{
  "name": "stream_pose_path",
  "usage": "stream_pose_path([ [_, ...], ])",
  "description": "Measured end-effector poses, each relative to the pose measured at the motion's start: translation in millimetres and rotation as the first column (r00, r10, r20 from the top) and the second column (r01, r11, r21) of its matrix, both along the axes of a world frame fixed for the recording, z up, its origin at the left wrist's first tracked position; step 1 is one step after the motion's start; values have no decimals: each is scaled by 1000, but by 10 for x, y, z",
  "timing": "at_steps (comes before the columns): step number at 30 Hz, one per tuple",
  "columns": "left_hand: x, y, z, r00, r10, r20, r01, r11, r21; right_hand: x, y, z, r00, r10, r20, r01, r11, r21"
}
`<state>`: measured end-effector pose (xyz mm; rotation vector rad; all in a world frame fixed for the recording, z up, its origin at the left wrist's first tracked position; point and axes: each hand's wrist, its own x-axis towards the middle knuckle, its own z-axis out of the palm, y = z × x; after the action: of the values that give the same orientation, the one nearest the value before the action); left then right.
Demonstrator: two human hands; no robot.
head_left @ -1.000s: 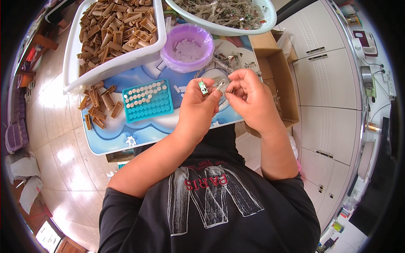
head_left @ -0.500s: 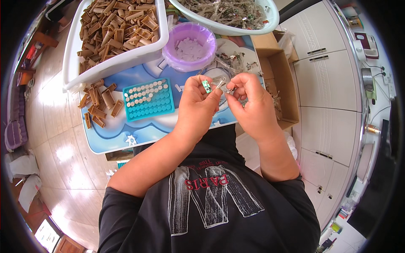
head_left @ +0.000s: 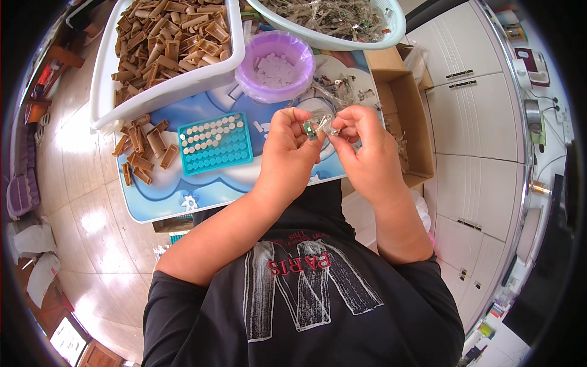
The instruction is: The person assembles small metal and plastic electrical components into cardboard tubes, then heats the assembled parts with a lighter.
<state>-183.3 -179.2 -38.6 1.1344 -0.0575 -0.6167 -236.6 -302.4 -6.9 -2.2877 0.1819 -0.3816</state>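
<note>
My left hand [head_left: 288, 144] pinches a small green circuit board [head_left: 310, 130] between thumb and fingers. Thin clear wires [head_left: 325, 122] run in a loop from the board to my right hand [head_left: 362, 137], whose thumb and forefinger are closed on them. Both hands hover over the near right part of the blue patterned table [head_left: 160, 205]. Left of them lies a turquoise tray [head_left: 219, 160] with round pale discs in its upper rows. Just beyond my hands, a tangle of wired boards [head_left: 338, 92] rests on the table.
A white bin [head_left: 98, 101] heaped with brown half-tube pieces stands far left, with loose brown pieces [head_left: 142, 153] before it. A purple lined bowl [head_left: 304, 55] holds small pale pieces. Behind it is a pale basin [head_left: 397, 33] of wired parts. A cardboard box [head_left: 419, 116] stands at the right.
The green board has turned and shifted slightly right, closer to my right hand. The clear wires have bunched into a loop between my hands.
</note>
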Motion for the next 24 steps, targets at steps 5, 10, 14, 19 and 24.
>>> stream_pose_path([
  [5, 11, 22, 10, 999, -45, 27, 43, 998, 48, -34, 10, -19, 998, -10, 66, 8, 999, 42],
  [10, -15, 4, -48, 995, -37, 94, 31, 997, 69, -60, 14, -16, 994, 8, 111, -1, 998, -64],
  [14, -9, 6, -96, 984, -30, 175, 16, 996, 84, -38, 4, -55, 984, 67, 162, -33, 979, -201],
  [19, 18, 21, -76, 986, -36, 162, 19, 994, 107, 18, -54, -58, 952, 229, 203, -127, 898, -421],
  [24, 80, 79, 38, 995, -52, -80, 50, 998, -26, 55, -94, -151, 879, 363, 309, -187, 859, -477],
])
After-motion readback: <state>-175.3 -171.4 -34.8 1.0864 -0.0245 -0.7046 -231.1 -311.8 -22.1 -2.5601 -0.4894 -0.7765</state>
